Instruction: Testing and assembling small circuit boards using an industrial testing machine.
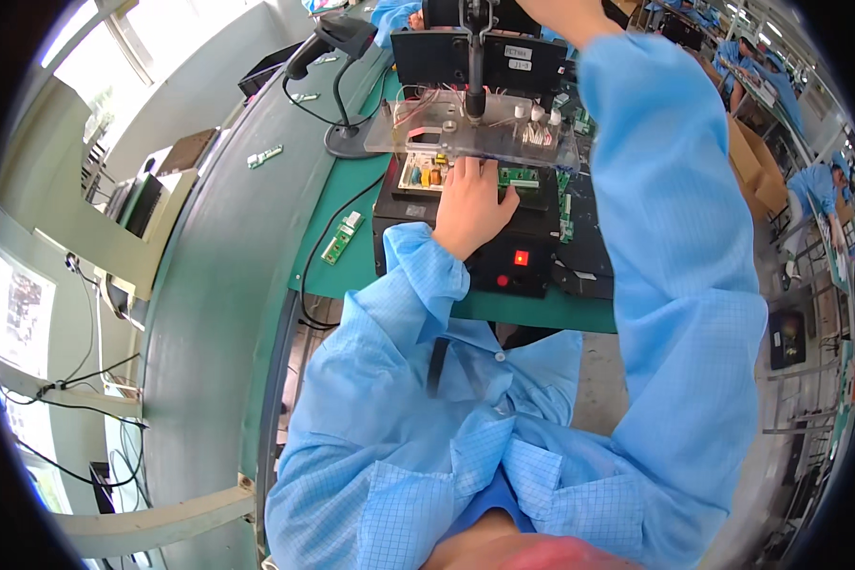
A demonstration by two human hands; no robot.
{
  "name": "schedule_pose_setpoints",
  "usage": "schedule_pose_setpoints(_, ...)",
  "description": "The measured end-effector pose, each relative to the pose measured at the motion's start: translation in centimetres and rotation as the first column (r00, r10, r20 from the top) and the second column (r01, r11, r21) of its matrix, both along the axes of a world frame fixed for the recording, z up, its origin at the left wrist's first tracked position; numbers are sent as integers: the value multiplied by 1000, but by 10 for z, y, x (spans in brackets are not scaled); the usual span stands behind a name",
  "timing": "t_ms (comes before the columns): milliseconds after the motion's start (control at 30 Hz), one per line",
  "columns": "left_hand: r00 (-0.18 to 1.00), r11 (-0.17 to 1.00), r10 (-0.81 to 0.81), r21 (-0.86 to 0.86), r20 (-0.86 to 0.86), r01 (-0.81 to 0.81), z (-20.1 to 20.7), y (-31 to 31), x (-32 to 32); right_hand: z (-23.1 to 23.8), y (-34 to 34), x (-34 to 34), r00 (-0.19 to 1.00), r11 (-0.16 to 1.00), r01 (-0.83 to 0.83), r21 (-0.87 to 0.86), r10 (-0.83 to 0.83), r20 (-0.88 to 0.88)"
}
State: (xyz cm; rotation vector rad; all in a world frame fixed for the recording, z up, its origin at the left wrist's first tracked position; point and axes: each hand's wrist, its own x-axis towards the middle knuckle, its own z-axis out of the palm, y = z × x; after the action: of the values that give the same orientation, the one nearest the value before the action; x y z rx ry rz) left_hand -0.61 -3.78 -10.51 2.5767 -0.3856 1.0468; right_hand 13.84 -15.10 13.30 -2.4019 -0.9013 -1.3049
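Note:
My left hand (473, 207) lies over a circuit board (424, 175) with yellow and orange parts, its fingers stretched forward and the thumb apart. The board sits on top of a black test box (408, 228) with a lit red switch (522, 257) on its front. To the right of my fingers shows a green board section (520, 178). A clear plate (503, 142) with wires and white parts hangs above, below a dark vertical press rod (476, 71). My right hand (562, 13) is raised high at the top edge; its fingers are cut off from view.
A barcode scanner (337, 43) stands on its holder at the back left. A loose green board (343, 237) lies left of the box, another small board (264, 157) on the long green conveyor (204, 313). Dark monitors (432, 59) stand behind; co-workers (812, 195) sit far right.

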Motion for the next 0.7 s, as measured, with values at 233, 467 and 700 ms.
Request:
schedule_pose_setpoints(233,972,957,-219,-176,87,231,3,16,-15,-95,-88,-135,904,941,-146,306,252,-345)
schedule_pose_setpoints(467,733,861,-290,-168,615,481,35,74,-106,-319,-159,-229,895,922,50,384,130,-428)
schedule_pose_setpoints(700,968,-72,-56,-968,244,240,54,194,-19,-315,-145,-246,918,855,144,497,71,-389)
